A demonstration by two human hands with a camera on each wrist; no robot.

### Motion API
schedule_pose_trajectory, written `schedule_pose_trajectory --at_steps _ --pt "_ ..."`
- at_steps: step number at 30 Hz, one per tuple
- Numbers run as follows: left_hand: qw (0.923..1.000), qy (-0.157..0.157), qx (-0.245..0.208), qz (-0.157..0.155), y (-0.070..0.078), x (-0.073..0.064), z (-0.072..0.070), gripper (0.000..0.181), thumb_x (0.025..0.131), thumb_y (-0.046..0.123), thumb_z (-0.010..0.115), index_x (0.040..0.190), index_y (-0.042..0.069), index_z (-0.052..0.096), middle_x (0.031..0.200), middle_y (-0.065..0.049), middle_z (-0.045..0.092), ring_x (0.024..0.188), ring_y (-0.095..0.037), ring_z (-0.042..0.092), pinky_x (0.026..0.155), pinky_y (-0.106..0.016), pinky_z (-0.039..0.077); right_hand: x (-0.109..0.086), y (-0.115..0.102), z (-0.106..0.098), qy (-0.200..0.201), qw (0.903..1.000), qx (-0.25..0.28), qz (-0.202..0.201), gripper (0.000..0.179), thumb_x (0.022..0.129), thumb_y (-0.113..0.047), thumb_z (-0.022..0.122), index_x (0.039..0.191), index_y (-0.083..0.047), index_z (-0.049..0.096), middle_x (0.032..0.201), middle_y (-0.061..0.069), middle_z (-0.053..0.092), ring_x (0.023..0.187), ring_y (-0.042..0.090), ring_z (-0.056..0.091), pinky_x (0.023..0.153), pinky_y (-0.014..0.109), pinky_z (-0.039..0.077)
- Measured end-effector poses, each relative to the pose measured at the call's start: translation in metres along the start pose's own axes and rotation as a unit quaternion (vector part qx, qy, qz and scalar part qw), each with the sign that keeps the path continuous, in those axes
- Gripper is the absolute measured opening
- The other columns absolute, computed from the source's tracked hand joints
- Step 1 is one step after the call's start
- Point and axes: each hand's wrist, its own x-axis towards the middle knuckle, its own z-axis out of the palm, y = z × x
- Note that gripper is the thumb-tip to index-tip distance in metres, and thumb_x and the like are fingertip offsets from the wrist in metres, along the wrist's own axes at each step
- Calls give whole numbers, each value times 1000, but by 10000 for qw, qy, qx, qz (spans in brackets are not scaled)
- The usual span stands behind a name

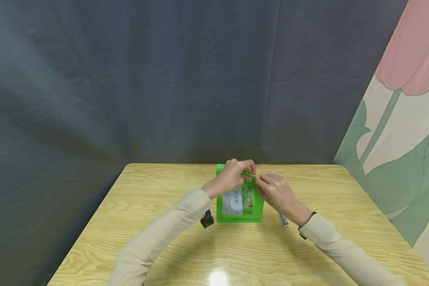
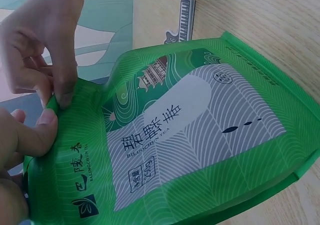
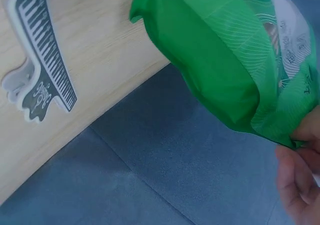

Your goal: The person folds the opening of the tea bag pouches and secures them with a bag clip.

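A green tea bag (image 1: pixel 240 218) stands upright near the table's far edge, its front printed with a grey panel and a pagoda picture. My left hand (image 1: pixel 232 176) grips its top edge, thumb in front, as the left wrist view shows closely. At the bag's top right corner, my right hand (image 1: pixel 277 192) pinches the edge between thumb and fingers (image 3: pixel 287 172). Both hands are close together along the top. A piano-keyboard-shaped clip (image 3: pixel 47 47), black and white, lies on the table to the right of the bag. Whether the bag's mouth is sealed cannot be seen.
The light wood table (image 1: pixel 157 238) ends just behind the bag at a dark blue curtain (image 1: pixel 200 99). On the right side stands a wall painted with a pink tulip (image 1: pixel 407 51). A black wrist device (image 1: pixel 207 219) hangs under the left wrist.
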Motion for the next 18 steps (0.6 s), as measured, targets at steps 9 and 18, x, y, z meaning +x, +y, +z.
schedule_pose_trajectory --at_steps 9,18 --pt "9998 -63 -186 39 -1 0 0 30 83 -18 67 85 8 52 80 -9 65 85 -18 69 63 -17 40 7 3 -9 -547 9841 1113 1269 24 71 5 85 79 -6 66 73 1 58 61 12 60 52 25 50" --pt "9997 -85 -61 215 -1 0 1 28 85 -15 68 81 8 51 68 -2 55 58 -6 49 61 -16 37 14 10 -17 -1323 9435 2104 2192 17 78 -4 83 93 -5 75 81 -1 64 69 12 63 63 34 56"
